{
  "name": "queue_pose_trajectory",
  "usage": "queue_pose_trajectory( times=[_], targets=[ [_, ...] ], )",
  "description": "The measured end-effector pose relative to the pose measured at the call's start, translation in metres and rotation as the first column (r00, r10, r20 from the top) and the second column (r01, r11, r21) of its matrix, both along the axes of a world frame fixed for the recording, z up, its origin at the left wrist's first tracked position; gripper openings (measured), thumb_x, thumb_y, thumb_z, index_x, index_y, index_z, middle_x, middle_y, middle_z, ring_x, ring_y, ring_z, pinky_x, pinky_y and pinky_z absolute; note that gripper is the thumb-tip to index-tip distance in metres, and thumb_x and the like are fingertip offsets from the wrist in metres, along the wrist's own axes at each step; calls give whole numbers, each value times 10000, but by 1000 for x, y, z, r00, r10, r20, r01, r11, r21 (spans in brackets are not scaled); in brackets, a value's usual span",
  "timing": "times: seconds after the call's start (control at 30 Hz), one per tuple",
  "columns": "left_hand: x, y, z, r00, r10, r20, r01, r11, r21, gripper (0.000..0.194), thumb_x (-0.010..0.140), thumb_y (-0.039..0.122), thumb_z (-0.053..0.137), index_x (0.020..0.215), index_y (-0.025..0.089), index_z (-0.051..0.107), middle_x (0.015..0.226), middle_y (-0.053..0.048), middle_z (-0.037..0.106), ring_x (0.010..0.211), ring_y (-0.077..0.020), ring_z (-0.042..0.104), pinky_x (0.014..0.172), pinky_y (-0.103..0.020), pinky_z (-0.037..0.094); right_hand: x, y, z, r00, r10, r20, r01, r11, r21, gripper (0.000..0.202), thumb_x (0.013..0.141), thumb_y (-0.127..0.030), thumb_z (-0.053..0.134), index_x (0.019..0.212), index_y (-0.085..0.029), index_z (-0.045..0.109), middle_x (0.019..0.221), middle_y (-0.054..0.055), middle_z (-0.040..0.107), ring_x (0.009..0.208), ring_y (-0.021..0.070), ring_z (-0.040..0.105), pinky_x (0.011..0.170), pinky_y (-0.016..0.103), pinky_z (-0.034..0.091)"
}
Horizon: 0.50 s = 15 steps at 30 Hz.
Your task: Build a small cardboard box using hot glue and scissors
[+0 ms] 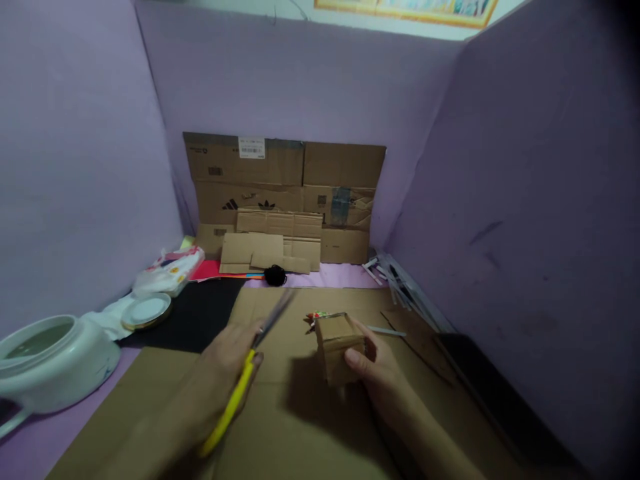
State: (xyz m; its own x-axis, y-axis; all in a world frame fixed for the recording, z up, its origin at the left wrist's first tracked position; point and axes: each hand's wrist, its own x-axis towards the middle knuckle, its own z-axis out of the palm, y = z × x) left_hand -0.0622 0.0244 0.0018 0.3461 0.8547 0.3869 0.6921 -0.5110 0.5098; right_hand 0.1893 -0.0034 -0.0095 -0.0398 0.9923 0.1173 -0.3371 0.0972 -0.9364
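My left hand (231, 357), blurred by motion, is closed around a pair of scissors with yellow handles (235, 403). The blades point up and away, over the cardboard sheet (265, 407) that covers the work surface. In my right hand (381, 373) is a small cardboard box (340, 343), tilted and raised above the sheet, with the thumb against its side. Several pencil-like tips (313, 321) show just behind the box; how they lie against it I cannot tell. A thin pale strip (387, 331) lies on the sheet beyond my right hand.
A white teapot-like pot (55, 373) stands at the left, near its lid (146, 311) and a plastic packet (170, 270). Black yarn (275, 275) and cardboard pieces (250, 252) are at the back. Glue-stick-like rods (405, 287) and a dark slab (500, 400) lie right.
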Motion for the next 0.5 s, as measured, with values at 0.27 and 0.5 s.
queue_pose_trajectory(
  times=[0.27,0.5],
  targets=[
    [1,-13,-45,951,-89,-294,118,990,81,778,701,41,443,1438,225,274,1379,-131,501,1262,-316,457,993,-501,438,9,2,0,980,-56,189,43,997,72,706,579,-462,829,1206,-219,614,1191,99,678,1120,329,596,921,401,471],
    [6,-30,-29,917,-95,-387,154,980,123,778,740,73,464,1464,177,200,1361,-170,473,1257,-351,419,992,-560,414,7,0,-8,947,-54,316,18,993,114,784,532,-485,847,1230,-222,606,1222,106,664,1131,343,589,934,420,473]
  ],
)
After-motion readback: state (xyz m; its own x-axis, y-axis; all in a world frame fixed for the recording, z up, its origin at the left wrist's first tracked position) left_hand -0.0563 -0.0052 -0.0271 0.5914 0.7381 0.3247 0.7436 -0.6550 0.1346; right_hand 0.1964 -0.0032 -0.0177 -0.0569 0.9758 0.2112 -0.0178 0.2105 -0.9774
